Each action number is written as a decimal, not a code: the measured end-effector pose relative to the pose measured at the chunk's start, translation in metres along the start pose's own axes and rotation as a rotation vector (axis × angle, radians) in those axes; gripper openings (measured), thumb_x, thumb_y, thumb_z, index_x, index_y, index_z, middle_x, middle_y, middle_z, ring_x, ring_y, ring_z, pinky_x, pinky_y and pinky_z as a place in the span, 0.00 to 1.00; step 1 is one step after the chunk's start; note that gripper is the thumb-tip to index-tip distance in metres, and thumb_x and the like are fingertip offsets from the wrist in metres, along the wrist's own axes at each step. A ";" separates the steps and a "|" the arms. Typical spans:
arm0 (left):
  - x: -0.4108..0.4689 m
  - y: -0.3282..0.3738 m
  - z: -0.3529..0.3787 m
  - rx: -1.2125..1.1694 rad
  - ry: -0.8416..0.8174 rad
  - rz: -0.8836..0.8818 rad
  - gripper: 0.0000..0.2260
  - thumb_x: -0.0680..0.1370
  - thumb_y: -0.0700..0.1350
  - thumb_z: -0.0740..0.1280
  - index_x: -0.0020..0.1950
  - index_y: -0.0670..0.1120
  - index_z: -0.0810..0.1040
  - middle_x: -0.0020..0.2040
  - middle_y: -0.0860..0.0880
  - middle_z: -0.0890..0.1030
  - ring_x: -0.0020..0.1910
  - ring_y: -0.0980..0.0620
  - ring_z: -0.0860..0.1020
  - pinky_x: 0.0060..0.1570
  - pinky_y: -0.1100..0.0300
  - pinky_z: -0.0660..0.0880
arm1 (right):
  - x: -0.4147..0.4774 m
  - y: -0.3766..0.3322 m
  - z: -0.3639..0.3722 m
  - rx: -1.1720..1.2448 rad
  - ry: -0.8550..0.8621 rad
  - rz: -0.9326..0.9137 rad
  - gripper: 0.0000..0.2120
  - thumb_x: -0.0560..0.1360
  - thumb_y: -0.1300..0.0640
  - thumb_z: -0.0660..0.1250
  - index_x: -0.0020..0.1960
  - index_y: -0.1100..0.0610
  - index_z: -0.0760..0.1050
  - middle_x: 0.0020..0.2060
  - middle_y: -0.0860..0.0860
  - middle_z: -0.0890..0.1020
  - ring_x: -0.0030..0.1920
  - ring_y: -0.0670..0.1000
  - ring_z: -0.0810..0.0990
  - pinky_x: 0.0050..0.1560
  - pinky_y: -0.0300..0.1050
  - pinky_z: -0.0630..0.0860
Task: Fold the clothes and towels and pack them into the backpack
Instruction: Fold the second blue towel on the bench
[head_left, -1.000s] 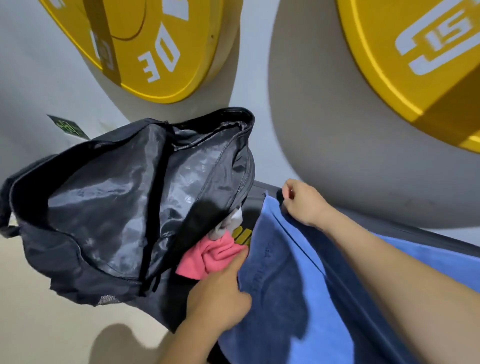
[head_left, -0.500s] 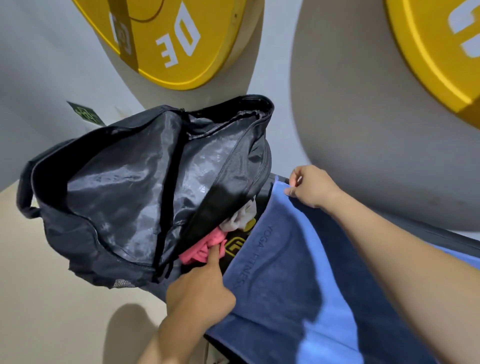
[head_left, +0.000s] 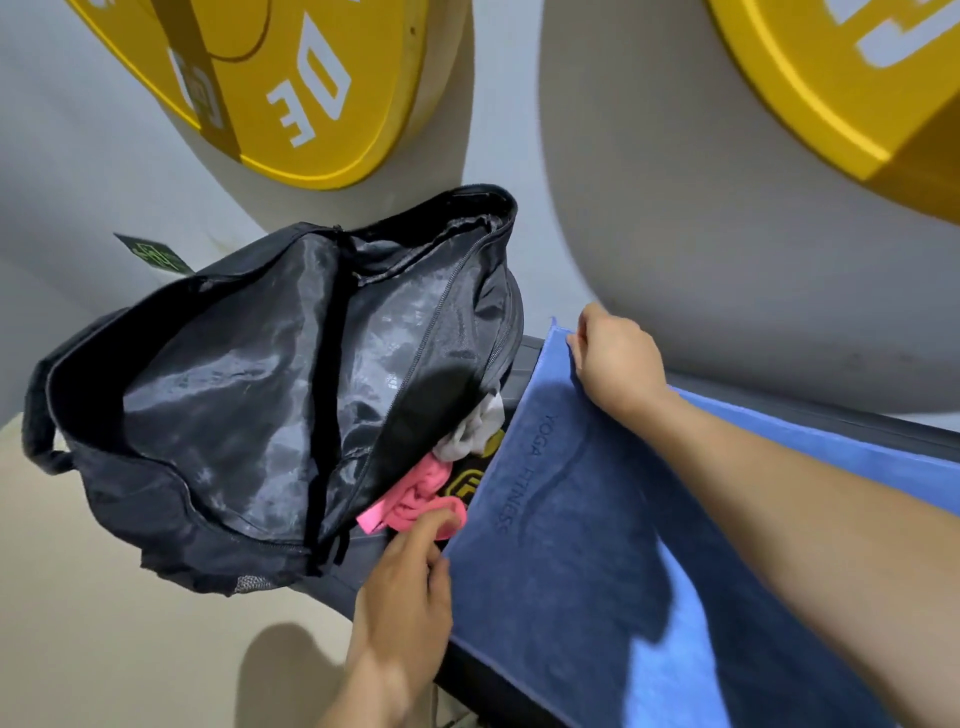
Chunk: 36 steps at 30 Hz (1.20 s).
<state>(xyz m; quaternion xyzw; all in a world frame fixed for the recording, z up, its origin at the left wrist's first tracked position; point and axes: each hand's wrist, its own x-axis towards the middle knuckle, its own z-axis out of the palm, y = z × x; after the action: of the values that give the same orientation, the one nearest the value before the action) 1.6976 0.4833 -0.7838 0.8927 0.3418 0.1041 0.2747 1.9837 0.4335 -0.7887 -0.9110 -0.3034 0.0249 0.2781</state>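
Right hand (head_left: 618, 358) is at the far corner of the blue towel (head_left: 597, 545), fingers curled over the edge and pinching the cloth. Left hand (head_left: 410, 587) sits at the near left corner with its fingers bent. One fingertip lies on the pink garment (head_left: 415, 499), the rest are against the towel's edge, and I can't tell whether it actually grips the towel. The towel lies flat between the two hands on the dark bench (head_left: 523, 364), its printed left edge running straight from one hand to the other, and it stretches away to the right under the right forearm.

Just left of that edge, the black backpack (head_left: 270, 415) lies on its side with the main zip wide open and the shiny lining showing. Its mouth faces the towel. The pink garment and a white garment (head_left: 475, 426) spill out of the opening, crowding the gap between bag and towel. The bag hangs partly over the pale floor (head_left: 104, 649). Two yellow weight plates (head_left: 311, 93) (head_left: 831, 78) lean against the wall behind, well apart from the hands.
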 end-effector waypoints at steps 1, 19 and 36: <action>0.002 -0.003 -0.001 0.011 0.043 0.029 0.25 0.75 0.32 0.64 0.59 0.63 0.76 0.55 0.66 0.77 0.50 0.67 0.75 0.48 0.79 0.66 | 0.001 0.000 0.001 0.002 0.016 -0.003 0.10 0.81 0.54 0.56 0.49 0.61 0.68 0.37 0.54 0.74 0.38 0.59 0.71 0.37 0.50 0.69; -0.035 0.075 0.049 0.436 -0.244 0.225 0.25 0.71 0.59 0.58 0.68 0.63 0.69 0.68 0.48 0.74 0.66 0.43 0.71 0.47 0.38 0.76 | -0.111 0.042 -0.068 -0.236 -0.366 -0.171 0.25 0.80 0.45 0.56 0.75 0.48 0.57 0.73 0.51 0.60 0.74 0.54 0.56 0.63 0.57 0.69; -0.127 0.194 0.129 -0.036 -0.336 0.709 0.13 0.66 0.44 0.62 0.46 0.60 0.74 0.42 0.61 0.74 0.37 0.52 0.78 0.30 0.63 0.76 | -0.201 0.257 -0.221 -0.144 -0.254 0.592 0.27 0.80 0.49 0.58 0.76 0.55 0.57 0.70 0.57 0.70 0.69 0.60 0.68 0.67 0.50 0.65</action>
<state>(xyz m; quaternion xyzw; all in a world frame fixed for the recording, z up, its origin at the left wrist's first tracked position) 1.7588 0.2252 -0.7818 0.9551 -0.0395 0.0511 0.2893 2.0060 0.0414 -0.7607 -0.9666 -0.0585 0.1966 0.1536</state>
